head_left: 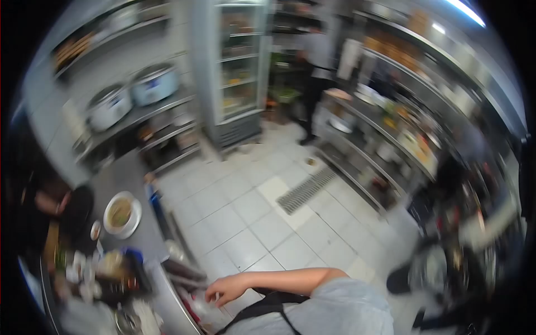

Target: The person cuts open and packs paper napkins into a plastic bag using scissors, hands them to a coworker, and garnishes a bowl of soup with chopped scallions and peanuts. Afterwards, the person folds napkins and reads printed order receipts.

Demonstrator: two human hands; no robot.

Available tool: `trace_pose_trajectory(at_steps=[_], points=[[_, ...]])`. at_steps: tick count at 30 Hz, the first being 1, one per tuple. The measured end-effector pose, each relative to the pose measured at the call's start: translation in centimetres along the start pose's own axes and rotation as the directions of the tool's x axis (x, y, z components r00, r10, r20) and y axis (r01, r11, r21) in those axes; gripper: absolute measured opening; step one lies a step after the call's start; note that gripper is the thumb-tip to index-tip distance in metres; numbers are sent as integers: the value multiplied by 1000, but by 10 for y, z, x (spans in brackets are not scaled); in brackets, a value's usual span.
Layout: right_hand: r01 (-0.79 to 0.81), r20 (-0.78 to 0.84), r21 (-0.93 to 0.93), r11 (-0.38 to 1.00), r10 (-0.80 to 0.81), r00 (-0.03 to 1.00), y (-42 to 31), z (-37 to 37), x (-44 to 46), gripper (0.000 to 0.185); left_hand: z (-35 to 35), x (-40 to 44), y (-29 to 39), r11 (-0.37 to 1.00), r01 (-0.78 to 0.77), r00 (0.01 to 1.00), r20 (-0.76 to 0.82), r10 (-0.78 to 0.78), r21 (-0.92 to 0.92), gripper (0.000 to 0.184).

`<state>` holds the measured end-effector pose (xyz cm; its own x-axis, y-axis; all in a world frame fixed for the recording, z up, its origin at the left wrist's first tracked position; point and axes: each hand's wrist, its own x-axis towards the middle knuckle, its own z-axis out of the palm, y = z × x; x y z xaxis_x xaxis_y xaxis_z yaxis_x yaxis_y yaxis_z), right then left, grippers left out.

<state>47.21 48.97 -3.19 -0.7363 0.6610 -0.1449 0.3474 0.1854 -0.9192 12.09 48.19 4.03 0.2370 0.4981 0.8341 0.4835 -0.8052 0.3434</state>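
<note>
My right hand [226,289] reaches in from the bottom, its arm bare below a grey sleeve. The fingers are loosely bent and apart, with nothing visible between them. Just under and beside the hand is a blurred heap of clear and red plastic [200,308], next to the edge of a steel counter [167,296]. Whether the fingertips touch the plastic is unclear. My left hand is out of view. Further up the counter stands a white bowl [135,219] with brownish food in it.
A co-worker's hand [53,204] is at the far left, by a dark round object. Another person [317,61] stands at the back, near a glass-door fridge [240,72]. A steel shelf unit [363,159] is on the right. Two rice cookers [154,85] sit back left.
</note>
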Motion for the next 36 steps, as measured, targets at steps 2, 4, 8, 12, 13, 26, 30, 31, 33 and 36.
trace_pose_trajectory(at_steps=[2, 4, 8, 12, 13, 26, 30, 31, 33, 36], points=[[80, 30, 20, 997, -81, 996, 23, -14, 8, 36, 56, -3, 62, 936, 352, 900, -277, -336, 9, 9], [56, 160, -5, 998, -54, 986, 1, -37, 21, 37, 81, 23, 97, 916, 385, 918, -147, -367, 116, 9], [106, 434, 30, 994, -109, 895, 5, -39, 67, 35, 109, -3, 125, 859, 510, 860, 31, -509, -45, 16], [220, 700, -37, 975, -132, 702, 2, 1, 116, 37, 108, -47, 169, 653, 756, 646, -227, -728, 57, 16], [367, 721, -102, 924, -186, 668, 2, 11, 130, 38, 110, -53, 177, 593, 802, 584, -291, -758, 68, 16], [623, 344, -391, 678, -520, 782, 12, 149, 205, 56, 33, -119, 241, 365, 930, 314, -608, -729, 43, 11], [485, -66, 82, 871, -481, 874, -15, 92, 217, 63, -17, -144, 230, 446, 887, 418, -610, -673, 116, 11], [558, -223, 115, 822, -526, 821, -34, 72, 216, 62, -32, -146, 226, 438, 887, 433, -595, -677, 147, 11], [708, -550, 185, 682, -525, 650, -93, 29, 211, 57, -63, -133, 217, 447, 875, 468, -558, -685, 186, 11], [830, -743, -31, 557, -568, 354, -177, -24, 208, 46, -112, -79, 195, 543, 773, 634, -435, -640, 328, 12]])
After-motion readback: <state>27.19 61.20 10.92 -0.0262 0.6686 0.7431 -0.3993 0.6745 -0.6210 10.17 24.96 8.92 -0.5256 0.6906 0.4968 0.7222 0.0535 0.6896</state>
